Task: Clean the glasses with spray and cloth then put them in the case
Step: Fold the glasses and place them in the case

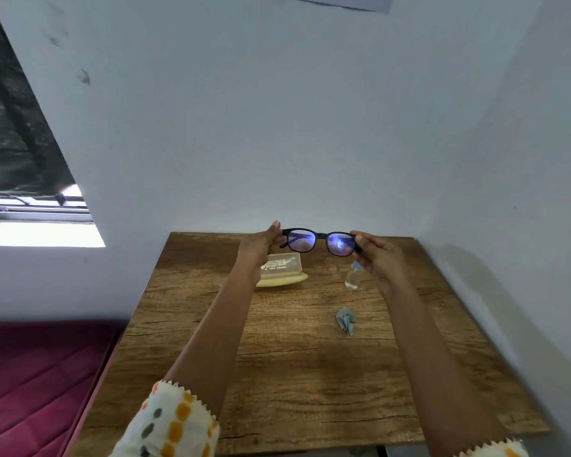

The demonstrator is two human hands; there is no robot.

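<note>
Both my hands hold a pair of black-framed glasses up above the far part of the wooden table. My left hand grips the left end of the frame, my right hand grips the right end. The lenses face me and reflect bluish light. Below the glasses an open cream case lies on the table. A small clear spray bottle stands upright under my right hand, partly hidden by it. A crumpled grey-blue cloth lies nearer to me.
The table stands in a corner between pale walls. A red mattress lies to the left of the table. A window is at the upper left.
</note>
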